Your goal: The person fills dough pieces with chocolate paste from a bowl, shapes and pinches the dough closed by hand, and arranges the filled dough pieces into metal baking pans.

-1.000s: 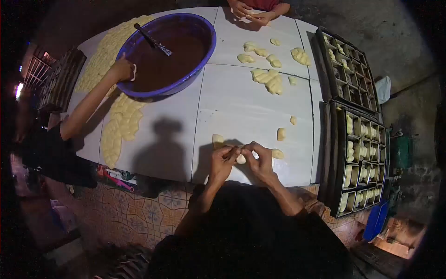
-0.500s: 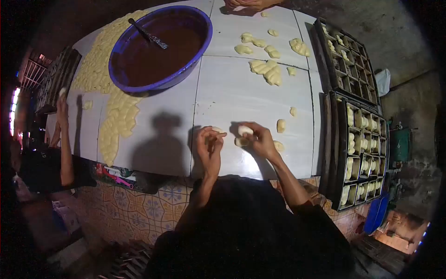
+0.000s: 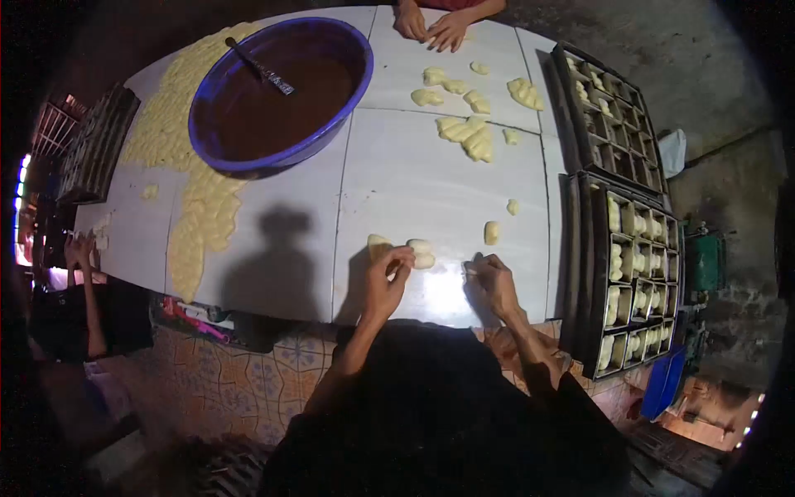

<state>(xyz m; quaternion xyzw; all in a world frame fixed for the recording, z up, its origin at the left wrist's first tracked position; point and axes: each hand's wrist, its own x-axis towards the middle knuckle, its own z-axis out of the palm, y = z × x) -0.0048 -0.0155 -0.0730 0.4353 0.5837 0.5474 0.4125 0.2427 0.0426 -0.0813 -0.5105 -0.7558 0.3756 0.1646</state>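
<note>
Lower centre: our left hand [image 3: 386,280], fingers curled together, touches two adjoining dough pieces [image 3: 423,254]; to their right, our right hand [image 3: 497,288] bunches its fingers, contents indiscernible, by the table [image 3: 439,186].

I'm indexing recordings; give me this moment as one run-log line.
left hand: fingers at two dough pieces | right hand: low over table, grip contents unclear | purple basin: brown mixture inside

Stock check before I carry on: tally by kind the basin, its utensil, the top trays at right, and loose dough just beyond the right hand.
Purple basin: 1
Utensil: 1
Top trays: 2
Dough pieces beyond right hand: 2
Total: 6
</note>
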